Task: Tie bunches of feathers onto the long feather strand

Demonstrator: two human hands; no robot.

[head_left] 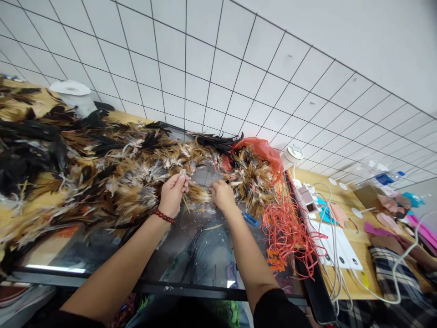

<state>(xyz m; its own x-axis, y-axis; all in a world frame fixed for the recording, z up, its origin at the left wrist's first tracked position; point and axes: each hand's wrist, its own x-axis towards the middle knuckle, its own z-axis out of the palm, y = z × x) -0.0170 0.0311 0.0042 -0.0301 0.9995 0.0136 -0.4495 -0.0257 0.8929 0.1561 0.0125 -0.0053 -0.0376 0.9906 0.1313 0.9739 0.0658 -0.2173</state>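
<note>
A big heap of brown, tan and black feathers (112, 175) covers a glass-topped table (102, 269). My left hand (173, 193), with a red bead bracelet on the wrist, is closed in a pinch on a small bunch of feathers (183, 174) held upright. A short way to its right, my right hand (222, 195) rests curled on the feathers at the heap's near edge, fingers closed on a few of them. Both hands are apart by a small gap over the glass.
A red plastic bag (261, 150) and a tangle of red strings (288, 230) lie right of the heap, with blue scissors (250, 219) near my right wrist. A white tape roll (73, 93) stands back left. A power strip with white cables (307, 196) and another person's arm (406, 248) are at right.
</note>
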